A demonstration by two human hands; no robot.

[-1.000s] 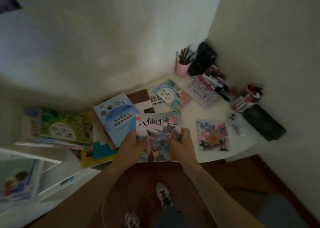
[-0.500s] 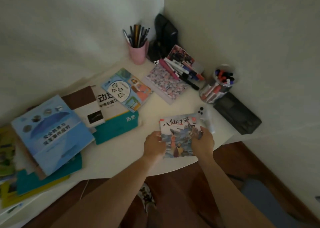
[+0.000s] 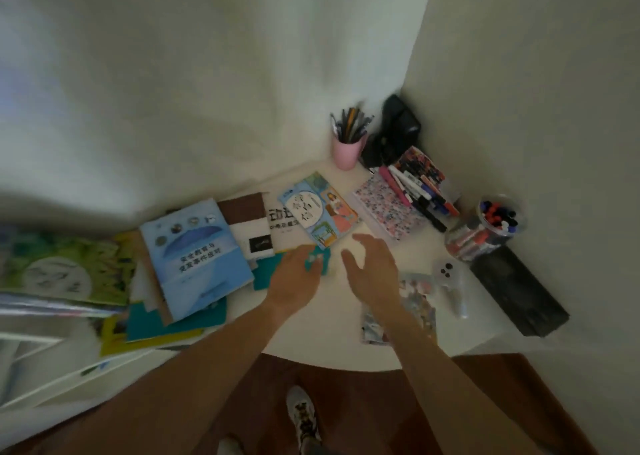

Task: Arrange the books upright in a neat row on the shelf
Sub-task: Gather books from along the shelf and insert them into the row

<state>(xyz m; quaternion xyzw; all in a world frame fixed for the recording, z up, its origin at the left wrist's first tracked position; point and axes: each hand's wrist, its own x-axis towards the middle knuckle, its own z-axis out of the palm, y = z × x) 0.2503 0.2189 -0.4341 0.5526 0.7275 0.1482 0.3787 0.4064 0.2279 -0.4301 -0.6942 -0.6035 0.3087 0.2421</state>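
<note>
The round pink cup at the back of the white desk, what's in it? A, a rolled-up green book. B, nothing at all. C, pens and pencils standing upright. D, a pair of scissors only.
C: the round pink cup holds a bunch of pens and pencils sticking up out of it.

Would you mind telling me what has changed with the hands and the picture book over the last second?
Both hands let go of the picture book, now lying on the table under the right forearm. The left hand and right hand have moved forward, open, toward the teal book. The book pile and pink cup look unmoved.
</note>
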